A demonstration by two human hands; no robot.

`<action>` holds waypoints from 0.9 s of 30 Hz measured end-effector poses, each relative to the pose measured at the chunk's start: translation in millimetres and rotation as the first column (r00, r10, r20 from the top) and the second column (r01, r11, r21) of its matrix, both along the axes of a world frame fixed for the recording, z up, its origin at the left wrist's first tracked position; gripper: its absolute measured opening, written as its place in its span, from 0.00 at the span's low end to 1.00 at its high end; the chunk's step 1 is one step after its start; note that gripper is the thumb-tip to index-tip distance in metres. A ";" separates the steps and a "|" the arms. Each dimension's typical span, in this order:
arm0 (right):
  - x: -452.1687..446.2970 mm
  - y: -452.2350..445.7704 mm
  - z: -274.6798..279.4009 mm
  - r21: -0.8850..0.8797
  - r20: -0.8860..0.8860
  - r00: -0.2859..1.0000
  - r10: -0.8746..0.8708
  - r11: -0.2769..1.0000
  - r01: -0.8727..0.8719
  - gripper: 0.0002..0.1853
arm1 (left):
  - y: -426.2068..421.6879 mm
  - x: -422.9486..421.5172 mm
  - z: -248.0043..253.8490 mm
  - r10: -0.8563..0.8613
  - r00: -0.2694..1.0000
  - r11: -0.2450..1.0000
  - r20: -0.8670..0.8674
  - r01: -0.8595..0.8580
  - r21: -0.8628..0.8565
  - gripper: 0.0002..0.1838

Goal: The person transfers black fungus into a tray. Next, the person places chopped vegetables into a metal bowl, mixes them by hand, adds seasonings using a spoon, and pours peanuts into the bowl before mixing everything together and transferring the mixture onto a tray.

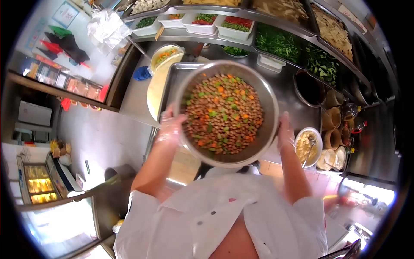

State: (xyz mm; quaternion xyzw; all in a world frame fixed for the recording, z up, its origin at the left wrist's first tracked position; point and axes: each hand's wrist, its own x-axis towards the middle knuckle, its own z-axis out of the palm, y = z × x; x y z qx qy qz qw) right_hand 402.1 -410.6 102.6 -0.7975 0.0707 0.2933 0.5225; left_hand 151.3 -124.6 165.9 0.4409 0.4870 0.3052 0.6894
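A large round metal bowl (271, 110) is held up in front of my body. It contains small brown peanuts or beans (224, 116) mixed with orange and green diced pieces. My left hand (170, 126), in a clear plastic glove, grips the bowl's left rim. On the opposite side my right hand (285, 133), gloved too, is closed against the bowl's wall; some of its fingers are hidden. Just beyond the bowl, a rectangular metal tray (167, 88) rests on the counter, partly covered by it. A white bowl (318, 142) with pale yellow food and a spoon stands near my right hand.
White containers (202, 28) of cut vegetables line a shelf, with large food trays (288, 12) above. A pot of dark liquid (309, 88) stands right of the bowl, with jars (332, 117) and bottles (350, 111) beyond. A cutting board (155, 97) lies left of the tray.
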 end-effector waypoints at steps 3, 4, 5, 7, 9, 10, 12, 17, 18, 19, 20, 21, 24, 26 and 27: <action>-41.7 68.7 -15.2 0.262 -0.075 0.989 0.130 0.959 -0.107 0.39 | 57.4 -36.2 76.0 -0.070 0.986 0.996 0.150 0.060 0.069 0.31; -48.1 96.6 -42.4 0.274 -0.144 0.978 0.150 0.956 -0.106 0.38 | 73.0 -45.4 101.9 -0.132 0.976 0.986 0.173 0.112 0.124 0.32; -57.9 125.4 -57.8 0.341 -0.180 0.968 0.174 0.934 -0.104 0.39 | 88.3 -49.7 115.1 -0.187 0.970 0.966 0.154 0.153 0.209 0.32; -76.1 177.7 -80.7 0.399 -0.176 0.952 0.249 0.902 -0.162 0.38 | 97.8 -49.2 145.7 -0.222 0.961 0.940 0.167 0.166 0.298 0.33; -88.9 207.4 -86.0 0.307 -0.080 0.945 0.317 0.910 -0.279 0.39 | 110.7 -51.3 148.1 -0.217 0.964 0.918 0.152 0.149 0.367 0.32; -94.3 215.4 -82.9 0.224 -0.024 0.940 0.340 0.919 -0.326 0.40 | 114.1 -51.0 149.4 -0.237 0.960 0.897 0.150 0.157 0.413 0.29; -107.6 221.1 -68.0 0.131 0.010 0.944 0.330 0.935 -0.329 0.39 | 122.8 -50.9 146.6 -0.253 0.967 0.783 0.030 0.186 0.594 0.21; -103.9 200.1 -135.3 -0.260 0.172 0.746 0.644 0.760 -0.596 0.37 | 142.7 -53.3 119.2 -0.176 0.970 0.519 -0.168 0.236 0.821 0.18; -101.6 202.0 -145.6 -0.320 0.106 0.692 0.714 0.683 -0.656 0.36 | 147.2 -55.3 109.9 -0.153 0.972 0.482 -0.179 0.231 0.845 0.18; -104.9 203.0 -146.4 -0.299 0.073 0.700 0.711 0.685 -0.665 0.35 | 150.7 -57.7 101.3 -0.127 0.973 0.445 -0.193 0.230 0.865 0.19; -112.0 203.3 -147.9 -0.275 0.037 0.705 0.708 0.686 -0.674 0.34 | 151.5 -58.0 95.4 -0.044 0.975 0.438 -0.219 0.216 0.873 0.18; -117.1 204.2 -146.7 -0.253 0.003 0.711 0.703 0.688 -0.680 0.33 | 148.6 -56.6 94.8 -0.018 0.974 0.415 -0.227 0.214 0.884 0.18; -134.3 203.0 -142.0 -0.166 -0.100 0.751 0.652 0.734 -0.659 0.27 | 139.9 -63.3 87.5 0.090 0.959 0.339 -0.269 0.225 0.914 0.21; -133.2 194.2 -124.5 -0.158 0.000 0.662 0.750 0.654 -0.740 0.24 | 132.1 -65.0 86.4 0.145 0.954 0.257 -0.262 0.220 0.941 0.22; -134.4 194.1 -122.0 -0.148 0.012 0.667 0.745 0.661 -0.736 0.23 | 124.7 -63.6 84.9 0.172 0.951 0.215 -0.255 0.217 0.952 0.22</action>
